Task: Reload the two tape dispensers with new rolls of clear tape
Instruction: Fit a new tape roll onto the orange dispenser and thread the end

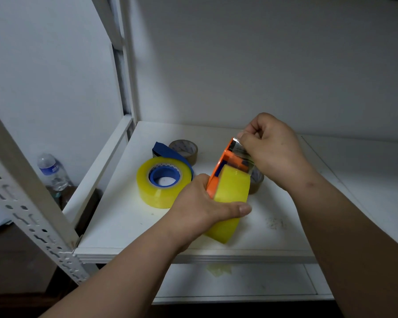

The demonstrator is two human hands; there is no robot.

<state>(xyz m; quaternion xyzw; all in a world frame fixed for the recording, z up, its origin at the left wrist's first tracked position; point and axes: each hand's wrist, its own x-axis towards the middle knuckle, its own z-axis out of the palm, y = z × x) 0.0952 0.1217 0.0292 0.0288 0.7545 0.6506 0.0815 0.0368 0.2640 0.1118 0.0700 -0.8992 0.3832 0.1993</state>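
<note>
the left hand [200, 203], low in mid-frame, wraps its fingers round the new tape roll [230, 198] seated in the orange dispenser [225, 161], while the right hand [271, 152] pinches the loose clear tape end [245, 154], which could fold and stick to itself if tension slackens.

We see a shelf [129, 228] with tape things on it. One tape holder [228, 161] with its roll [232, 191] is near the front, between two hands. Left of it lies another roll [147, 189] on its holder [164, 150]. Behind them sits a small roll [185, 149]. A bottle [52, 171] stands far left, off the shelf.
</note>
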